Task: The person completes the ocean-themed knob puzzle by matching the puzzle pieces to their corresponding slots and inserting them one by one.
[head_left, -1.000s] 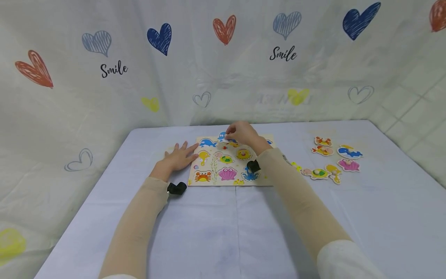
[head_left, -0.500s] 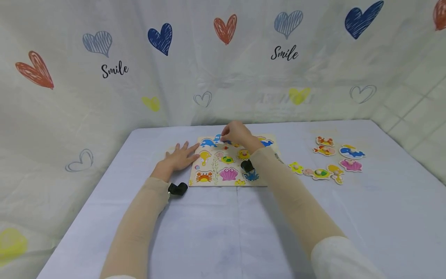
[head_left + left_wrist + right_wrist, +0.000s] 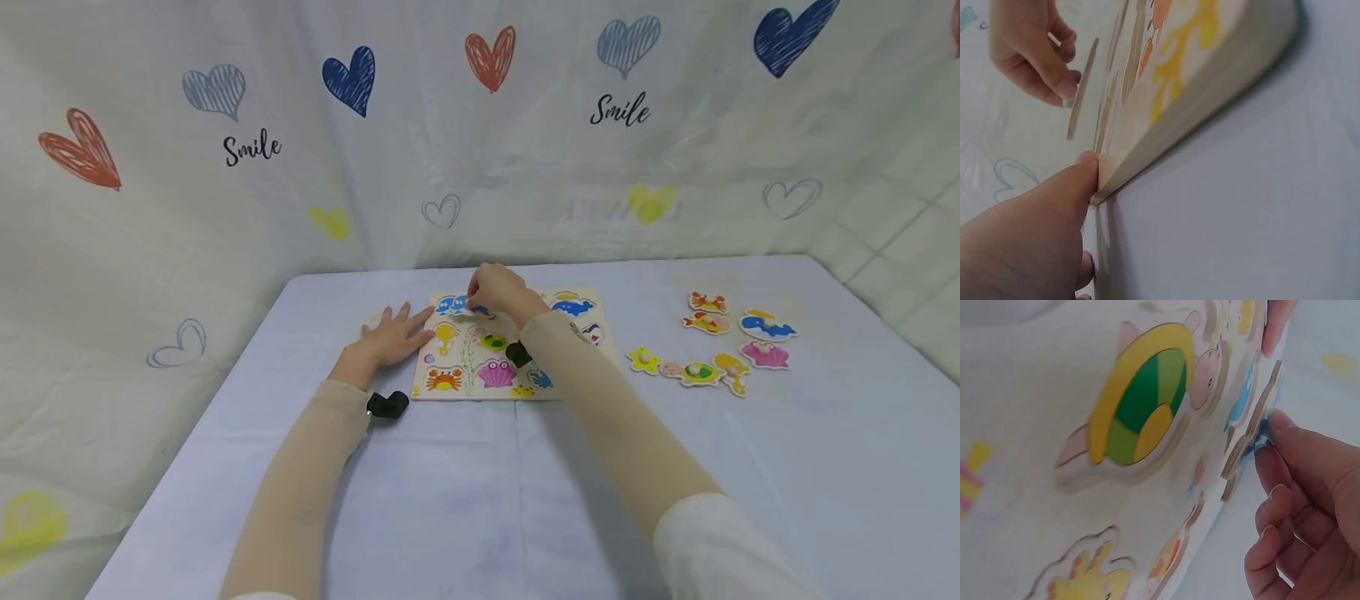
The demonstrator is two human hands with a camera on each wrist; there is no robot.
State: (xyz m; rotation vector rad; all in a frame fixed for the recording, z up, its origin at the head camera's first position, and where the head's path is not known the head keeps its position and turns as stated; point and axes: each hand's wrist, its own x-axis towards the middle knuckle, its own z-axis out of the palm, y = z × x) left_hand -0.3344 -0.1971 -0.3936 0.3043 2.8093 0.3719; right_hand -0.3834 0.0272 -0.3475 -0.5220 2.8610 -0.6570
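Note:
A pale wooden puzzle board [image 3: 480, 394] with printed sea animals lies near the back of the table. My left hand [image 3: 386, 338], fingers spread, rests at its left side; in the left wrist view the thumb [image 3: 1079, 178] presses on the board's edge. My right hand [image 3: 498, 292] pinches a blue puzzle piece [image 3: 1254, 428] between thumb and fingertips above the board's upper left. Both wrist views show that piece nearly edge-on and tilted, apart from the board. Its exact animal shape cannot be made out. A blue whale picture is partly visible beside it.
Several loose puzzle pieces lie to the right of the board, among them a yellow star [image 3: 643, 361], a green turtle [image 3: 699, 373], a pink shell [image 3: 765, 355], a blue whale [image 3: 767, 326] and a crab [image 3: 707, 302]. A patterned curtain [image 3: 390, 167] hangs behind the table.
My right hand has moved a little left along the board's upper part, carrying the blue piece toward the upper left corner. My left hand has stayed at the board's left edge.

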